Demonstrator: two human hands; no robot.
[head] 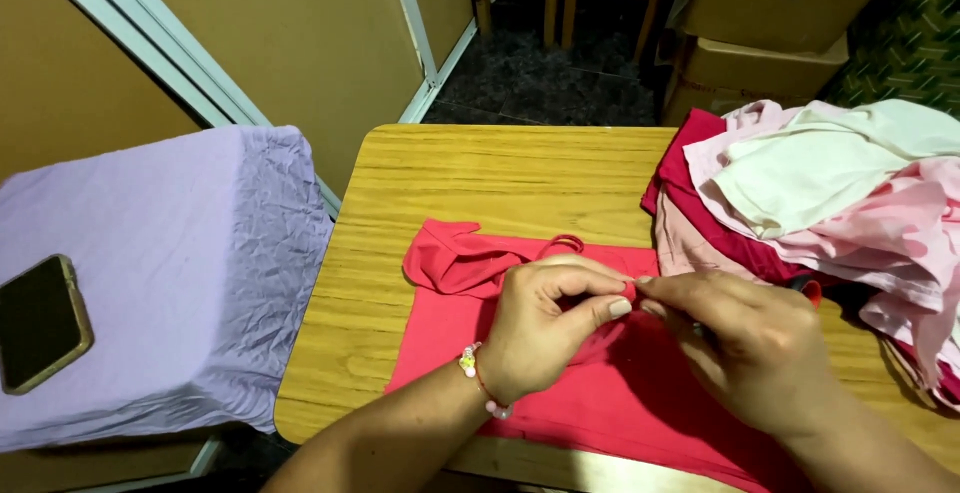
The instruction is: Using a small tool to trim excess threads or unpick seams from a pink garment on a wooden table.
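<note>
Head view: 1 red garment (600, 393) lies flat on the wooden worktop (480, 173), its bunched upper end and a thin strap loop pointing toward the far edge. The left hand (545, 328) and the right hand (745, 338) meet above the garment's middle. Each grip is narrow: thumb and forefinger of both hands are pinched together on a small raised fold of the red cloth, fingertips nearly touching each other. What exactly sits between the fingertips is too small to tell. A beaded bracelet (475, 373) circles the left wrist.

Relative to the garment, the pinch point lies just above its centre, slightly toward the strap end; the rest of the cloth spreads beneath both wrists toward the near edge of the worktop.

Judgement: fine work of this kind is done well with the cloth kept taut between the 2 pinches, wrists resting on the garment for steadiness, and the fold held clear of the layer below.

Right of the garment, a pile of pink, white and dark red clothes (830, 193) sits near. Left of it, well apart, a phone (40, 323) rests on a lilac cover (190, 253).
</note>
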